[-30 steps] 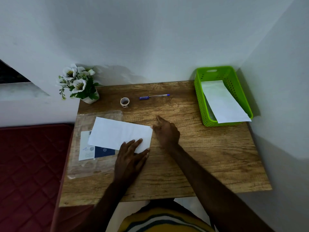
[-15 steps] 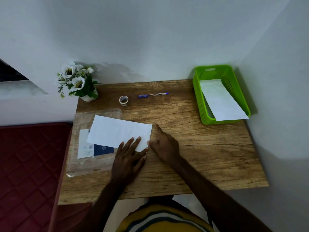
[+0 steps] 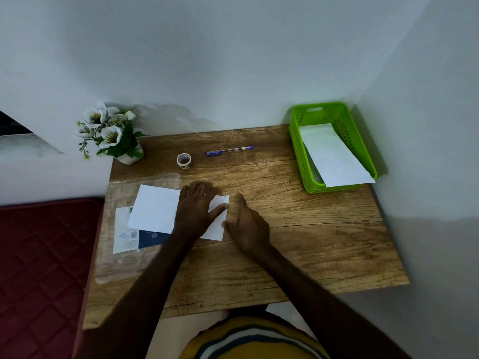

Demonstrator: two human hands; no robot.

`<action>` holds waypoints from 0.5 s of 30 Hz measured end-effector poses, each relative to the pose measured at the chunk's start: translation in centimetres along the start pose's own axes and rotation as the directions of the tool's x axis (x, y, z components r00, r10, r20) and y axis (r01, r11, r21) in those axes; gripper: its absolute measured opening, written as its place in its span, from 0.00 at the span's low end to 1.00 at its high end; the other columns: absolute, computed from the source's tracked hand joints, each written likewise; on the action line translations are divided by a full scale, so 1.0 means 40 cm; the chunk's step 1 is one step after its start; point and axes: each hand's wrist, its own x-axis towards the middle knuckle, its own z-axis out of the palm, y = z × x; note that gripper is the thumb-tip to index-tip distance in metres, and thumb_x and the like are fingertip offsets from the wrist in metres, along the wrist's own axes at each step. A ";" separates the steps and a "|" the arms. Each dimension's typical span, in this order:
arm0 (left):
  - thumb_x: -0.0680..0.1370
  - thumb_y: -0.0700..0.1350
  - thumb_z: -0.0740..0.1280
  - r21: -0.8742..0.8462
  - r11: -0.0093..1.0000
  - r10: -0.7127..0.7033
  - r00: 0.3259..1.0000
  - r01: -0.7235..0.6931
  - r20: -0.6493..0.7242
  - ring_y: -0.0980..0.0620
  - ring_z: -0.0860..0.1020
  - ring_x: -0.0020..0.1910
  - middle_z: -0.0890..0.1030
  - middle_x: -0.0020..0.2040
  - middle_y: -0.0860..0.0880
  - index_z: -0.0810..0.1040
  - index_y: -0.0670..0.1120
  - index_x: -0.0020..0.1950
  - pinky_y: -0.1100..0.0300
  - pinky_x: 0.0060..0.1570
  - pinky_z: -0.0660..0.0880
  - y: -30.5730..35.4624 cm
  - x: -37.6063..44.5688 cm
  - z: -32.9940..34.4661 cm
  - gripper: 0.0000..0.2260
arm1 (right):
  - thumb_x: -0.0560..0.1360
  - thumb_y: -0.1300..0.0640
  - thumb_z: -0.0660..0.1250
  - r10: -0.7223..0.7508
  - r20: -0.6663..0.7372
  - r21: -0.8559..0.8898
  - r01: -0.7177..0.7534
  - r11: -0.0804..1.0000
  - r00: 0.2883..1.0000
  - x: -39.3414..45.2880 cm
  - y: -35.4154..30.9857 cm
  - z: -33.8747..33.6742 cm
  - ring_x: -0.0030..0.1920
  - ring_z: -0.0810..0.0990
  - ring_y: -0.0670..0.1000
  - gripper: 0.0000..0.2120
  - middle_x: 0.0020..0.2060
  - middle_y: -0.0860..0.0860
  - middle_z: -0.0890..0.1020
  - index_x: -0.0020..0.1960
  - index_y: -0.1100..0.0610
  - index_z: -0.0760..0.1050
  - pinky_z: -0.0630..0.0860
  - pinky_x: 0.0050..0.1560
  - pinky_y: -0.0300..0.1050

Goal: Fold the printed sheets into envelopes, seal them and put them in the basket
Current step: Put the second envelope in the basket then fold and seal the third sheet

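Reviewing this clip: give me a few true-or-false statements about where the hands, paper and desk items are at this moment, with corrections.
1. The left hand lies flat on the white sheet. True.
2. The green basket holds no paper. False: a white envelope lies in it.
3. The blue pen lies near the tape roll. True.
4. The right hand grips the pen. False: it rests at the sheet's right edge.
5. The flower pot stands beside the basket. False: it stands at the opposite far corner.

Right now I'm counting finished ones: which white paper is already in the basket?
The long white envelope lying slanted in the green basket; the other white sheet lies on the table under the left hand.
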 end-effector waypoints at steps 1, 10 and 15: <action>0.78 0.62 0.69 0.014 0.999 0.029 1.000 -0.029 0.012 0.42 0.74 0.67 0.80 0.64 0.45 0.81 0.47 0.64 0.43 0.69 0.67 -0.003 0.020 0.000 0.22 | 0.78 0.43 0.69 -0.017 -0.016 0.004 0.017 1.000 1.000 -0.002 0.004 0.000 0.66 0.78 0.57 0.43 0.68 0.54 0.78 0.83 0.49 0.48 0.75 0.63 0.53; 0.77 0.65 0.68 -0.092 0.996 0.001 0.979 0.018 0.202 0.49 0.68 0.66 0.79 0.59 0.54 0.84 0.56 0.52 0.46 0.68 0.56 -0.039 0.100 -0.013 0.15 | 0.77 0.41 0.70 0.010 -0.024 -0.015 -0.011 1.000 1.000 -0.001 0.003 0.011 0.67 0.77 0.56 0.45 0.70 0.53 0.77 0.83 0.47 0.45 0.74 0.65 0.54; 0.77 0.53 0.74 -0.408 0.911 0.051 0.967 0.058 0.251 0.61 0.76 0.53 0.84 0.51 0.59 0.87 0.52 0.48 0.53 0.60 0.66 -0.029 0.114 -0.036 0.06 | 0.78 0.43 0.69 0.000 -0.043 0.193 0.008 0.981 0.999 0.018 0.010 -0.012 0.66 0.78 0.55 0.26 0.65 0.50 0.80 0.73 0.49 0.71 0.75 0.63 0.51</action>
